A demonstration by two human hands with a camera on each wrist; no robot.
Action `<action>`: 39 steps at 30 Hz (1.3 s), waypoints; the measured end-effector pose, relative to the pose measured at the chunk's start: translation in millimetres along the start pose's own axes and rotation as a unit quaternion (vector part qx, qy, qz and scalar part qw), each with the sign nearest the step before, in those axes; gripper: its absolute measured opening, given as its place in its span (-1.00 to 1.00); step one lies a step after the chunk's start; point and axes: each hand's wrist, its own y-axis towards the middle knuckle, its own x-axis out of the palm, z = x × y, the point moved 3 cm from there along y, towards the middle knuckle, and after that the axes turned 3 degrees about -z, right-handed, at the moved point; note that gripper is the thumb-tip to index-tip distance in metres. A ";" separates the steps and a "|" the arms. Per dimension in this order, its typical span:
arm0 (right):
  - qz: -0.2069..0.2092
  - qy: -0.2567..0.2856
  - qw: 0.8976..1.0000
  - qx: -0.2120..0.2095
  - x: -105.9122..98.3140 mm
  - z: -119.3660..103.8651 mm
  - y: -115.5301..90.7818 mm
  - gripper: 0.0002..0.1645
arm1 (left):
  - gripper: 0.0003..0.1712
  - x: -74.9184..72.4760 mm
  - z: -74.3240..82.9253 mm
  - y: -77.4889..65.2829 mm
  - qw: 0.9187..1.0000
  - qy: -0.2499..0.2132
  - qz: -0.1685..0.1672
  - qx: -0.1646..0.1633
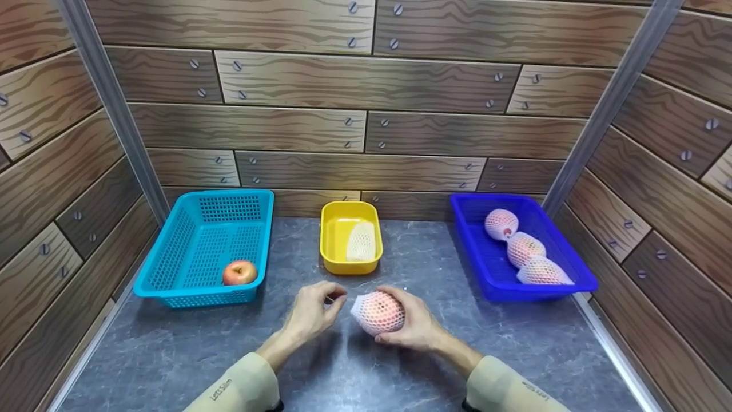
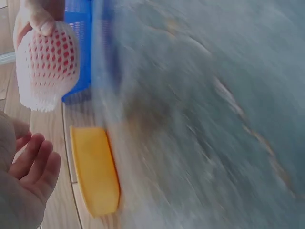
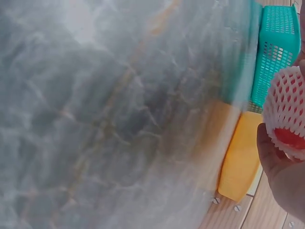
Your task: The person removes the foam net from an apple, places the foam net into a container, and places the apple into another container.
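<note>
My right hand (image 1: 420, 323) grips an apple in a white foam net (image 1: 378, 313) over the front middle of the table. The net's loose end points left, and red skin shows through its mesh. Facing that end, a short gap away, is my left hand (image 1: 313, 309), its fingers loosely bent with nothing in them. In the left wrist view those fingers (image 2: 38, 162) curve up below the netted apple (image 2: 50, 64). The right wrist view shows the right hand (image 3: 286, 183) cupping the apple from below, with bare red skin at the net's opening.
A teal basket (image 1: 203, 294) at left holds one bare apple (image 1: 239, 273). An empty foam net (image 1: 361, 243) lies in the yellow bin (image 1: 350, 267) at the back middle. The blue basket (image 1: 486, 269) at right holds several netted apples (image 1: 526, 250). Wood-patterned walls enclose the table.
</note>
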 end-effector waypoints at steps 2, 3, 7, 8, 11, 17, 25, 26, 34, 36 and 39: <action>0.004 0.000 1.000 -0.019 -3.5 -2.8 1.1 0.20 | -0.89 0.3 2.5 3.1 0.999 -0.036 -0.006 -0.025; 0.007 0.000 1.000 -0.028 -5.3 -4.3 1.7 0.19 | -0.88 0.1 3.7 4.3 0.998 -0.054 -0.010 -0.039; 0.012 0.011 0.998 -0.059 -12.0 -9.7 4.7 0.16 | -0.88 -0.9 6.1 7.3 0.987 -0.116 -0.027 -0.107; 0.012 0.016 0.998 -0.063 -13.6 -11.0 5.8 0.16 | -0.89 -1.4 6.5 7.8 0.984 -0.131 -0.031 -0.120; 0.011 0.033 0.997 -0.065 -17.7 -14.5 8.2 0.18 | -0.90 -1.9 6.7 7.8 0.973 -0.168 -0.044 -0.153; 0.019 0.048 0.997 -0.055 -23.6 -19.3 9.3 0.18 | -0.94 -1.2 4.5 6.9 0.961 -0.219 -0.045 -0.160; 0.020 0.051 0.997 -0.055 -26.1 -19.0 8.3 0.12 | -0.86 -4.5 18.2 5.9 0.972 -0.224 -0.024 -0.073; 0.019 0.051 0.997 -0.055 -26.4 -18.8 8.2 0.12 | -0.84 -4.5 20.9 6.5 0.972 -0.223 -0.026 -0.062; 0.030 0.062 0.996 -0.062 -29.5 -19.4 7.5 0.11 | -0.76 -0.1 29.8 7.3 0.963 -0.263 -0.038 -0.042; 0.027 0.064 0.995 -0.067 -29.2 -20.1 7.5 0.12 | -0.71 1.6 30.9 6.0 0.960 -0.276 -0.043 -0.037; 0.019 0.065 0.995 -0.078 -28.2 -21.0 7.5 0.14 | -0.64 2.8 34.0 4.5 0.955 -0.291 -0.051 -0.018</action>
